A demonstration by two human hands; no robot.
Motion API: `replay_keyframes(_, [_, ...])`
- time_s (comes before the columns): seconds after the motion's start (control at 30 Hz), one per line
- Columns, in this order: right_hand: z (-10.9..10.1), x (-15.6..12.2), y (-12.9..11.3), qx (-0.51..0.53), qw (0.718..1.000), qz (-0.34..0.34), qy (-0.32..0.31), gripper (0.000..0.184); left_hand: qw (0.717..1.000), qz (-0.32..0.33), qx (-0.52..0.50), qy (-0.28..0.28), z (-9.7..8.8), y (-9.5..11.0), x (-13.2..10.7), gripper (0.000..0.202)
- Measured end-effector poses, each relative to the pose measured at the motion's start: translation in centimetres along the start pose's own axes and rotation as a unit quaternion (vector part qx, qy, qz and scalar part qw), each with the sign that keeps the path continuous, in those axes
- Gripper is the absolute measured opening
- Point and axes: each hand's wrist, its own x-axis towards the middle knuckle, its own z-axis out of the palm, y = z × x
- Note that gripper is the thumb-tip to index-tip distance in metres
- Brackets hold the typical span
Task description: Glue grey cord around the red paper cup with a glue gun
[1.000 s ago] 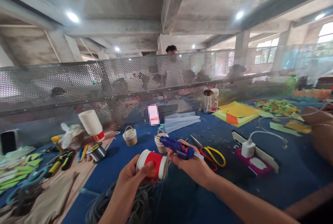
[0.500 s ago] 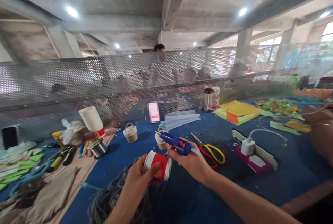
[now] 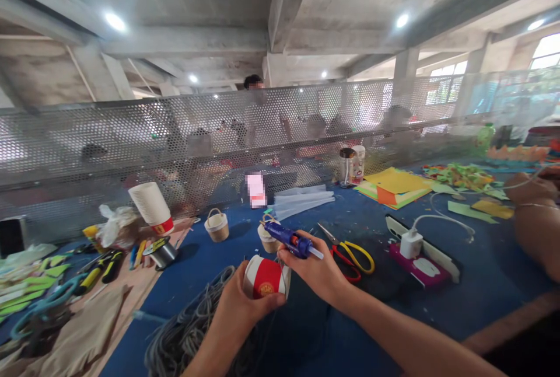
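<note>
Turned since 0.5 s ago: paper cup (image 3: 263,272), in the left hand (image 3: 238,307). Gold emblem on its red band now faces the camera more squarely; left thumb has dropped from across the band to the cup's lower edge.

Left hand: curled part-way closed round the cup, thumb on the near side, fingers mostly hidden behind. Cup is tilted on its side, held above the worktop (image 3: 332,330), just beyond a heap of grey cord (image 3: 179,330).

Right hand: closed round a blue glue gun (image 3: 293,240), nozzle to the left, translucent glue stick projecting from the rear. Fingertips sit beside the cup's right rim; contact there cannot be told.

Surroundings: one small handled basket (image 3: 217,231) stands upright beyond the cup; a second basket (image 3: 266,241) is partly covered by the gun. Scissors (image 3: 361,255) with red and yellow handles lie open to the right of the right hand. Further right, white charger (image 3: 411,244) on a purple block (image 3: 431,272). On the left, spool of wire (image 3: 161,254) near a leaning stack of paper cups (image 3: 149,202). Beyond, translucent strips (image 3: 301,203) lie before a perforated metal screen (image 3: 188,155).
</note>
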Motion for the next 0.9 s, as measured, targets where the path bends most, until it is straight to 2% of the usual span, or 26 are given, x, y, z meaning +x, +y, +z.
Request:
replay_keyframes(0.17, [-0.2, 0.4, 0.8, -0.012, 1.0, -0.012, 0.023, 0.018, 0.998, -0.045, -0.052, 0.008, 0.3, 0.3, -0.2, 0.049])
replay_keyframes(0.37, [-0.1, 0.4, -0.2, -0.019, 0.999, 0.041, 0.007, 0.019, 0.989, -0.099, -0.11, 0.01, 0.3, 0.1, -0.2, 0.04])
replay_keyframes(0.63, [0.0, 0.5, -1.4, -0.031, 0.998, 0.056, 0.014, 0.015, 0.987, -0.131, -0.09, 0.02, 0.3, -0.5, -0.1, 0.038])
replay_keyframes(0.77, [0.1, 0.3, -1.4, -0.026, 0.999, 0.041, 0.002, 0.017, 0.991, -0.121, -0.046, 0.041, -0.1, -1.2, 0.5, 0.046])
replay_keyframes(0.9, [0.4, -0.5, 0.1, -0.001, 1.0, 0.014, -0.009, 0.023, 0.997, -0.065, -0.004, 0.047, -0.9, -1.2, 1.2, 0.055])
